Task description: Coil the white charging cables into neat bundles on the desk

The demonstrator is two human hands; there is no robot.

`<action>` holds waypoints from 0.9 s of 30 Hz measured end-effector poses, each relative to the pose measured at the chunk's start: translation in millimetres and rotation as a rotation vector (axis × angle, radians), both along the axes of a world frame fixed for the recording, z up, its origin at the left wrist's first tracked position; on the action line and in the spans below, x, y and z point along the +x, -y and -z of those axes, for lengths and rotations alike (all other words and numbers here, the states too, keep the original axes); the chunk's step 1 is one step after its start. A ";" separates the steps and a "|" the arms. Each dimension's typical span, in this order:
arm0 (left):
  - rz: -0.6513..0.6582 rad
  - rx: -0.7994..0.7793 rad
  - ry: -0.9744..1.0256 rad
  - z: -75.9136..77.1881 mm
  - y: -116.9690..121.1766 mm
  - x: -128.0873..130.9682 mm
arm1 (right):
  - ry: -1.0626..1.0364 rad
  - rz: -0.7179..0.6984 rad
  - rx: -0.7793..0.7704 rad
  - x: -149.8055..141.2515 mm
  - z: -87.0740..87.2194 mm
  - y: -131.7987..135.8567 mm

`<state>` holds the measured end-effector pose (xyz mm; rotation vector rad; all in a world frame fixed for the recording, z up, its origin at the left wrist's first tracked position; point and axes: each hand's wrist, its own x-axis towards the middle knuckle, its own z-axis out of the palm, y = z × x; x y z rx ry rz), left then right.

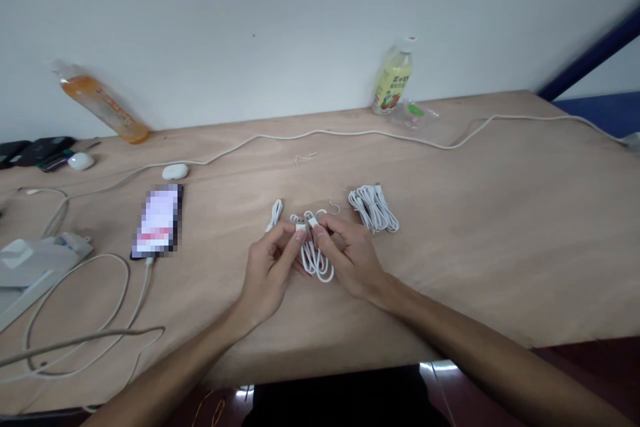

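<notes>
Between my two hands is a coiled white USB cable (316, 263), its loops hanging below the fingers. My left hand (274, 267) pinches one white plug end between thumb and forefinger. At the other end, my right hand (350, 255) grips the second plug close beside the first. Just past my left fingers lies another folded white cable (275, 213), partly hidden by the hand. To the right of my right hand rests a bundle of coiled white cables (374, 208). A short white twist tie (334, 207) curls behind the right fingers.
A phone (156, 221) on a charging cord, a white earbud case (175, 172) and a white power adapter (45, 257) are on the left. An orange bottle (105, 107) and a yellow bottle (394, 83) lean on the wall. A long white cord (320, 133) crosses the table.
</notes>
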<state>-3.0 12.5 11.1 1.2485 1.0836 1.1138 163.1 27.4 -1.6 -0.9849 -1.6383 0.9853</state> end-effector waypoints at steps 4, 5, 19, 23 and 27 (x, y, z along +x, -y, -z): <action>-0.003 -0.005 -0.004 0.5 0.1 0.0 | -0.004 0.004 0.010 0.3 -0.5 0.1; -0.002 -0.008 -0.009 0.2 0.0 0.0 | -0.008 0.004 0.011 0.2 -0.4 -0.1; 0.000 -0.011 0.012 -3.7 0.1 0.0 | -0.002 -0.007 0.014 0.0 1.6 0.5; 0.000 -0.012 0.008 -4.7 0.1 0.5 | 0.003 0.006 0.023 -0.4 1.1 -0.2; -0.008 -0.023 0.021 -5.7 -0.1 1.0 | -0.008 -0.010 0.010 0.0 1.1 0.0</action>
